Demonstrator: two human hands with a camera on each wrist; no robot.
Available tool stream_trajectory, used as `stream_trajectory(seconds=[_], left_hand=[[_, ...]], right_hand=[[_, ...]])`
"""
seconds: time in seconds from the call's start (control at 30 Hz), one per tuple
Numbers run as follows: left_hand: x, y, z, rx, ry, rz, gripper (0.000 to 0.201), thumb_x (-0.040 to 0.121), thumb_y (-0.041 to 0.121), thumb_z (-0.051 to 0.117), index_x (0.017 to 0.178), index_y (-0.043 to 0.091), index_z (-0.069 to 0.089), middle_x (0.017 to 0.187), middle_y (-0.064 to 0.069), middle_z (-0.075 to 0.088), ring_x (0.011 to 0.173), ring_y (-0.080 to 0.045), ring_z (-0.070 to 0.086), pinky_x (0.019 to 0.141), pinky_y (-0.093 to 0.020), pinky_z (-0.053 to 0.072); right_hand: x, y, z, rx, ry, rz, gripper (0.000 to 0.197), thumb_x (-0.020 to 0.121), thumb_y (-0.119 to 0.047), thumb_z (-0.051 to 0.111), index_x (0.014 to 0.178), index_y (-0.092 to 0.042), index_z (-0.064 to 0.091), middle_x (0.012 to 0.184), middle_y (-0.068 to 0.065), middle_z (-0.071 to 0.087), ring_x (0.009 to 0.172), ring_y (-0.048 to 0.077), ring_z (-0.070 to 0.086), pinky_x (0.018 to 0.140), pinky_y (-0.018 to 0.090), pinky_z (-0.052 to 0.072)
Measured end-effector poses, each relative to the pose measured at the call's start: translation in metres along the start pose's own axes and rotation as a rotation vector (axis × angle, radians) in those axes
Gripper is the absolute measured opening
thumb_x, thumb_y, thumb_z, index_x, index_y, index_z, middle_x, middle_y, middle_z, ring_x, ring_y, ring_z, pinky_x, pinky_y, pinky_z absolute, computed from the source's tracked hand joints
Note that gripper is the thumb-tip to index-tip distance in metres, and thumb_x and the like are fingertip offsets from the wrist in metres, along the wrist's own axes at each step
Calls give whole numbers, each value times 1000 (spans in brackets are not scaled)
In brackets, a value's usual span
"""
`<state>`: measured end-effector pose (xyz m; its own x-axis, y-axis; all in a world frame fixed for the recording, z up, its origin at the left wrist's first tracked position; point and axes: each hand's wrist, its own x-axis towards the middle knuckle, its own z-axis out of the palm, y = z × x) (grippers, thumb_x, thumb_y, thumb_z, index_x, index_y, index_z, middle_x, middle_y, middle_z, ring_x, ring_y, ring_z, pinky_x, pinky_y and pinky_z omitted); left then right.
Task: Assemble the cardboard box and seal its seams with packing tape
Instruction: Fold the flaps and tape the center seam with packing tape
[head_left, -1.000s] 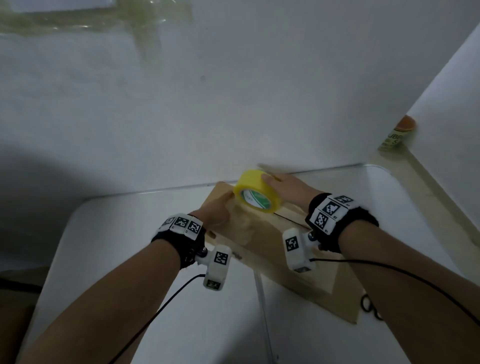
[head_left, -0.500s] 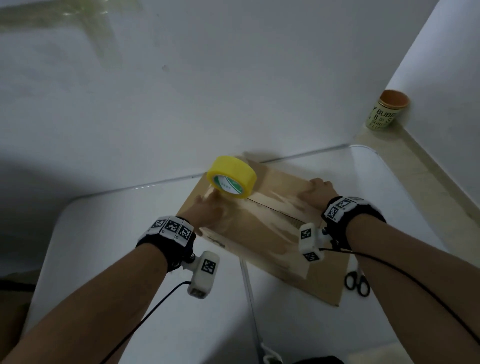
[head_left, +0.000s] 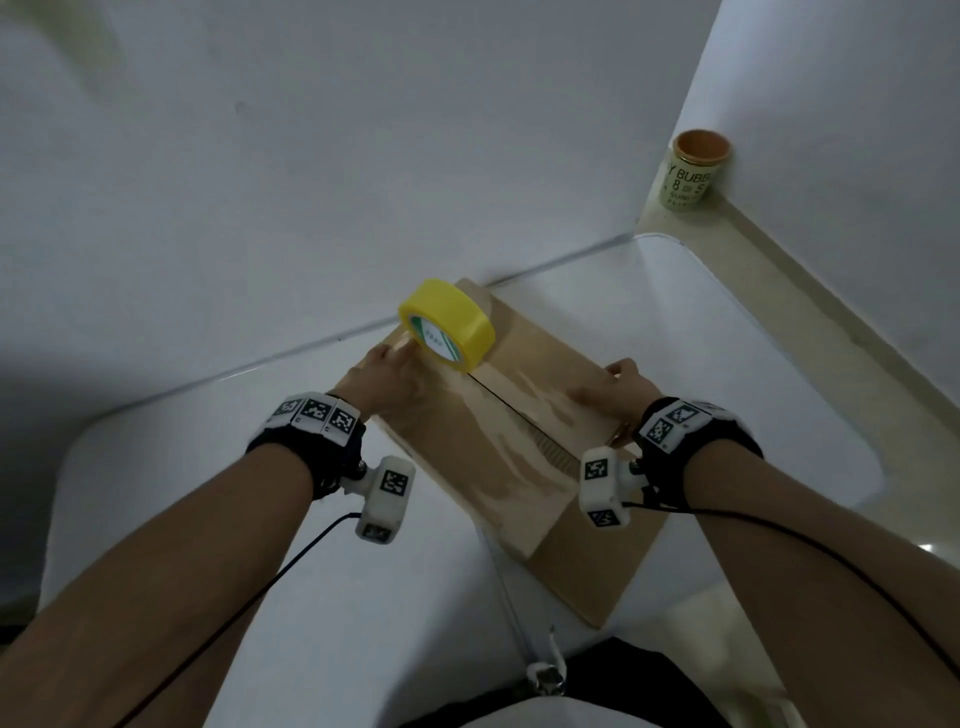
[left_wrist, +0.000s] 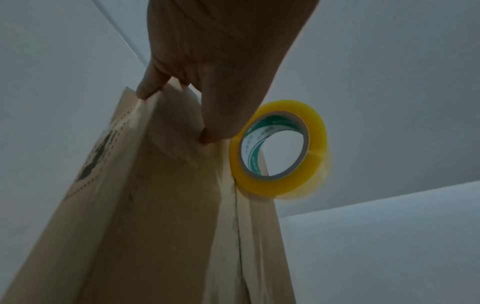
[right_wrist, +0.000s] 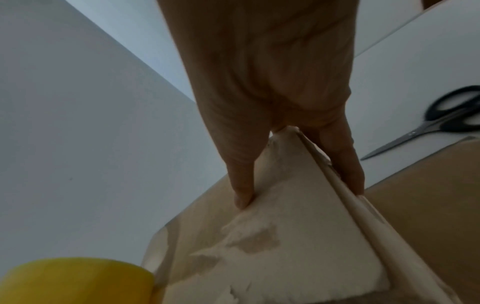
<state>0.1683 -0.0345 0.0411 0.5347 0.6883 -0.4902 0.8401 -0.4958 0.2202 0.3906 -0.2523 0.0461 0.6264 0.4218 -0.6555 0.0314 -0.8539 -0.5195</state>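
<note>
The brown cardboard box lies on the white table, its top seam running away from me under glossy tape. A yellow tape roll stands on edge at the far end of that seam, with nobody holding it. My left hand rests on the far left part of the top, thumb at the left edge and a fingertip beside the roll. My right hand grips the box's right edge. In the right wrist view its thumb presses the top and its fingers lie down the side.
Black-handled scissors lie on the table right of the box. A labelled tin stands on the floor ledge at the back right. A white wall runs just behind the table's far edge. My wrist cables trail toward me.
My right hand has let go of the tape roll and moved to the box's right edge. The roll now stands alone on the box top. My left hand stays on the far left.
</note>
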Motion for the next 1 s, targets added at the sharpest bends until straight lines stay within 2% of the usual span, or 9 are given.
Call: stream_trajectory(seconds=[0.13,0.27,0.4,0.5,0.6,0.77,0.83,0.9,1.0], left_hand=[[15,21,4,152,62,150,55,99,22,28,152,20,12,160,-4,13,147,-25,11,114,-52,17],[22,36,-2,222,29,137,55,102,19,19,153,21,1,162,1,-1,148,-22,-11,116,-57,-1],[41,24,-4,231,58,134,56,100,24,21,153,25,5,161,-2,10,148,-21,-8,116,-54,1],[40,25,-9,201,27,126,57,100,26,21,153,25,2,161,-6,7,148,-22,-11,116,-55,-2],[40,23,-5,197,81,148,56,100,27,22,153,24,4,160,-10,8,148,-25,-5,115,-56,2],[31,16,-3,75,47,88,59,97,44,21,153,30,7,162,-5,-1,147,-36,-5,112,-68,5],[20,17,-2,91,13,120,66,92,53,16,152,32,-2,162,3,-8,147,-34,-10,109,-71,9],[1,21,-1,118,-66,128,64,97,46,24,152,33,-8,160,9,-14,147,-32,-14,107,-71,13],[-21,30,16,210,-204,182,74,97,47,33,151,28,-13,158,10,-21,146,-28,-18,107,-72,11]], right_hand=[[-18,23,16,170,34,107,83,74,-48,74,133,-14,28,130,18,43,111,40,53,86,56,53],[-33,23,34,285,12,119,72,80,-36,72,131,-15,27,129,16,40,110,42,53,75,57,57],[-45,16,28,-19,-105,67,63,88,-43,63,132,-10,34,125,11,48,114,34,53,92,42,48],[-42,-1,13,-274,22,-64,54,93,-45,54,130,-6,50,131,13,55,119,30,53,98,36,41],[-27,-33,11,-82,206,-276,40,92,-35,55,124,-9,57,129,10,58,118,27,54,99,32,40],[-21,-114,41,133,-20,-538,51,96,-44,46,132,-7,54,135,10,55,125,25,51,108,39,37],[-11,-131,55,79,-106,-548,68,88,-63,41,119,-7,64,125,13,63,119,28,57,106,45,40],[-3,-136,62,9,-138,-535,79,78,-77,36,92,-8,71,103,12,71,104,29,63,99,43,44],[-3,-134,61,33,-81,-519,64,78,-75,42,59,-17,58,70,3,63,83,26,62,84,35,45]])
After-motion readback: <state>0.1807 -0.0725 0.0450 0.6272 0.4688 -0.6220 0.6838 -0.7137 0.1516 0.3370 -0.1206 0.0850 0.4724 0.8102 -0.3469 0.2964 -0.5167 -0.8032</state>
